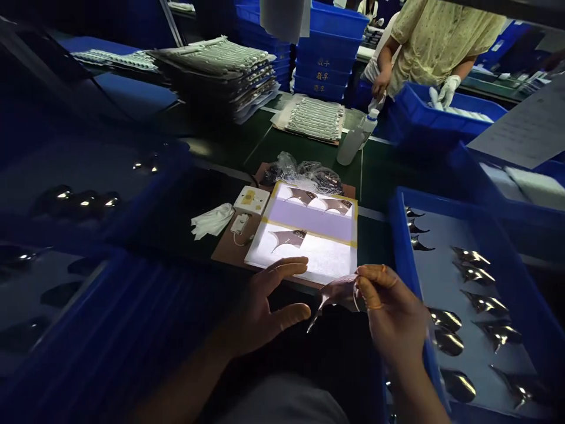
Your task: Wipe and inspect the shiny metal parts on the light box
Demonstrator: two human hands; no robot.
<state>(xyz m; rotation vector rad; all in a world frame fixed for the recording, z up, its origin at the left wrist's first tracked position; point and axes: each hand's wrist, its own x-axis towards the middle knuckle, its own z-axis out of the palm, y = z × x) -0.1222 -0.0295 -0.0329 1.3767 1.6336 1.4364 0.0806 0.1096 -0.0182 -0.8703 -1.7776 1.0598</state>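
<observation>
My right hand (391,309) pinches a thin, clear curved piece (335,294) with a pointed tip, held just below the near edge of a lit white light panel (318,259). My left hand (269,306) hovers open beside it, fingers spread, thumb stretched toward the piece without touching it. On the panel lies one similar dark piece (288,237), and two more (324,202) rest on its far half.
A blue tray (474,294) at right holds several shiny pointed pieces. Dark blue trays (79,247) with similar parts fill the left. A white cloth (212,221), small switch box (251,200), crumpled plastic bag (304,172), spray bottle (355,140), stacked sheets (220,70) and a gloved co-worker (436,53) lie beyond.
</observation>
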